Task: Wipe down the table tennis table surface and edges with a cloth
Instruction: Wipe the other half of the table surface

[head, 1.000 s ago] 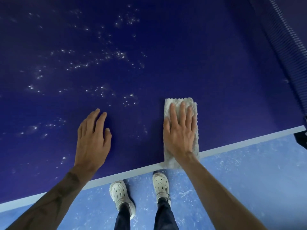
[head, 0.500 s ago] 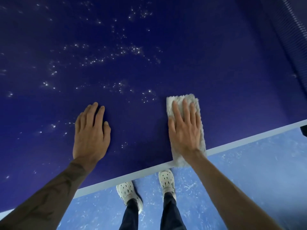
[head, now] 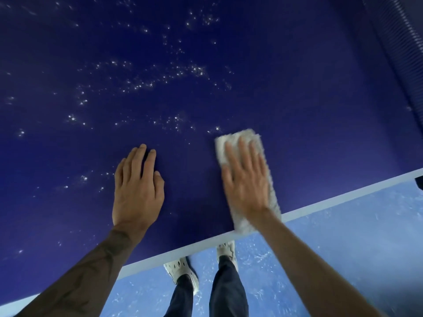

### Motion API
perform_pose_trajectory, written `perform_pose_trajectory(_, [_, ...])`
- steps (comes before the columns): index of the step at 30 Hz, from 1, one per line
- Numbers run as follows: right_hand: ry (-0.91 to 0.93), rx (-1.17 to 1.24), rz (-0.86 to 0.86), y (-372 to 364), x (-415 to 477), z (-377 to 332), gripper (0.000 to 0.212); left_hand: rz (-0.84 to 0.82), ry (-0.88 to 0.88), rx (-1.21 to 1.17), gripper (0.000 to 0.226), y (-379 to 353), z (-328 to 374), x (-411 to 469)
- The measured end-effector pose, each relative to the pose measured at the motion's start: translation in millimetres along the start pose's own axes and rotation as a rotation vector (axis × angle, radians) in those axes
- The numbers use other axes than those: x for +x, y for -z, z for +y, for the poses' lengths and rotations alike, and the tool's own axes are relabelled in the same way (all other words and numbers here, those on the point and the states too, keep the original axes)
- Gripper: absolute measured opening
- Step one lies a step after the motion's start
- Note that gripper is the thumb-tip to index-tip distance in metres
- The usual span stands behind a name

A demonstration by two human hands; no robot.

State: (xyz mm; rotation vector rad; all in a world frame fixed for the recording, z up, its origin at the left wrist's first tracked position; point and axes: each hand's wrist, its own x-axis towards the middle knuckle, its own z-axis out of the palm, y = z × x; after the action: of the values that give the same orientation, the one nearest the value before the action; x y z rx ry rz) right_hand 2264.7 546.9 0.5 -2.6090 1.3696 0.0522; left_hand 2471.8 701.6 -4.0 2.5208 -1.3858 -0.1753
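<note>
On the dark blue table [head: 297,88], just past its white edge stripe [head: 343,195], I have one cloth [head: 241,137] and both of my hands. The cloth is a single pale, fluffy, folded rectangle; its near end lies over the stripe and the rest runs away from it onto the blue. My right hand [head: 247,181] lies flat on top of the cloth, fingers straight and slightly spread, pressing down rather than gripping, and it is blurred. My left hand [head: 137,191] rests flat on the bare surface beyond the stripe, fingers straight and close together, holding nothing and apart from the cloth. Farther from the stripe, many small white specks [head: 137,85] are scattered over the blue in loose clusters. One net [head: 407,42] crosses the far right corner. On my side of the stripe, over the mottled light blue floor [head: 343,248], I count two pale shoes, a left shoe [head: 180,268] and a right shoe [head: 226,248], below two dark trouser legs.
</note>
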Motion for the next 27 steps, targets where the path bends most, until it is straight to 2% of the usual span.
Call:
perform_pose_trajectory(3, [-0.205,0.067,0.038,6.6,51.2,-4.0,0.061,-0.002,0.005,0.008,0.052,-2.0,-1.6,1.2])
perform_pose_trajectory(5, [-0.223,0.094,0.049,2.9,68.3,-32.5,0.062,0.004,-0.004,0.025,0.052,-3.5,-2.8,1.9])
perform_pose_trajectory(6, [-0.163,0.082,0.045,-1.1,67.9,-50.0,0.063,0.008,-0.012,0.036,0.052,-4.1,-2.8,1.8])
perform_pose_trajectory(10, [0.302,0.037,-0.023,-12.4,31.8,-85.3,0.061,0.003,-0.009,0.060,0.052,-3.8,-0.9,2.8])
perform_pose_trajectory(12, [0.366,0.036,-0.043,-8.1,30.9,-60.6,0.060,-0.006,0.008,0.037,0.052,-1.7,0.3,4.4])
perform_pose_trajectory(17, [0.043,-0.013,-0.049,19.4,100.1,5.6,0.061,-0.010,0.048,-0.014,0.050,5.5,2.0,12.3])
perform_pose_trajectory(19, [-0.065,0.020,-0.018,24.3,132.8,-4.8,0.063,0.023,0.079,-0.026,0.049,6.9,2.6,18.5])
perform_pose_trajectory(21, [-0.084,0.061,-0.006,18.3,148.6,-37.8,0.064,0.052,0.112,-0.045,0.048,6.2,2.4,29.3])
perform_pose_trajectory(22, [-0.033,0.058,-0.012,12.6,146.7,-56.1,0.064,0.061,0.127,-0.049,0.048,5.5,2.6,36.3])
perform_pose_trajectory(24, [0.189,0.030,-0.031,-0.5,123.5,-85.6,0.065,0.072,0.166,-0.053,0.048,4.6,3.4,52.3])
perform_pose_trajectory(27, [0.503,0.023,-0.082,-9.7,87.1,-79.1,0.062,0.092,0.190,-0.060,0.046,4.8,5.5,77.3])
